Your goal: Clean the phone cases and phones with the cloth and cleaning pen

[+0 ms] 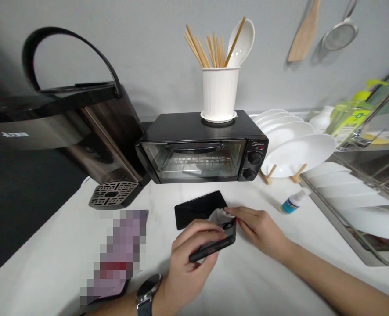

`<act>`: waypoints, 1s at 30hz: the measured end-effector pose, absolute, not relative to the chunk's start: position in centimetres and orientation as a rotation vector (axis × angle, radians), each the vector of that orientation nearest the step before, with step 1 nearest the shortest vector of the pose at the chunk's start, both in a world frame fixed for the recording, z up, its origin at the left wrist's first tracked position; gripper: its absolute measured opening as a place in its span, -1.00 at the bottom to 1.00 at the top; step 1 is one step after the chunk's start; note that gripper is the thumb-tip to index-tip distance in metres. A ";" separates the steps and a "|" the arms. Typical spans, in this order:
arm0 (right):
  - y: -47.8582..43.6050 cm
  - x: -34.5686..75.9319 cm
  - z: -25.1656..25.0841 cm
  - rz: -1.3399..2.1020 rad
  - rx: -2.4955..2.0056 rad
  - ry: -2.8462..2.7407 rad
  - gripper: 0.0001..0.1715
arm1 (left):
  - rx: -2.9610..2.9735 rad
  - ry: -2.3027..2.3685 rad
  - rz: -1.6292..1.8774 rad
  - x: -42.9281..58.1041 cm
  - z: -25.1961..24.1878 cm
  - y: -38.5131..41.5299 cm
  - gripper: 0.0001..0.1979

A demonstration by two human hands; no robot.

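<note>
My left hand (194,259) is closed around the long edges of a black phone case (213,249), which is tilted above the counter. Near the case's far corner, my right hand (263,228) pinches a light grey cloth (218,216) against it. Fingers and cloth hide much of the case's upper face. Just behind them a black phone (194,210) lies flat, dark side up, partly covered by the cloth and my left hand. A small spray bottle (292,202) with a blue label stands right of my right hand.
A toaster oven (201,127) stands behind, topped by a white cup (220,92) of chopsticks and a spoon. At left are a water dispenser (105,131) and a pixelated flat item (120,254). Racked plates (296,153) and a sink (369,259) are at right.
</note>
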State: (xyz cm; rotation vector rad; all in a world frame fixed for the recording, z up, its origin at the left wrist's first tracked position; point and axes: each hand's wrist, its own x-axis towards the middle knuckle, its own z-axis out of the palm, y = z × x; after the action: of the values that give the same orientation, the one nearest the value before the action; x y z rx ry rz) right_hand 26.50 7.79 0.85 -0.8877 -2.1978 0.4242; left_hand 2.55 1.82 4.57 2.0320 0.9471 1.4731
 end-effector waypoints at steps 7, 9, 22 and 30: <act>6.4 25.5 1.7 0.673 -0.951 -1.955 -0.63 | 2.202 0.939 1.570 1.3 4.3 1.2 -0.71; 6.4 25.5 1.9 0.799 -1.012 -1.828 -0.69 | 2.309 0.895 1.559 1.1 4.3 1.3 -0.69; 4.7 25.2 2.7 0.729 -0.994 -1.395 -0.63 | 1.890 0.822 1.150 2.7 3.2 1.6 -0.60; 3.0 25.6 2.1 0.572 -0.883 -1.580 -0.80 | 1.919 0.857 0.893 3.0 4.1 2.1 -0.47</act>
State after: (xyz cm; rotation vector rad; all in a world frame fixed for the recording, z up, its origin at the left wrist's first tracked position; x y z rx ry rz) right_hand 25.57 3.04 2.14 -0.8831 -1.5801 0.5722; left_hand 3.01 2.10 4.10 1.9188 0.8572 0.8926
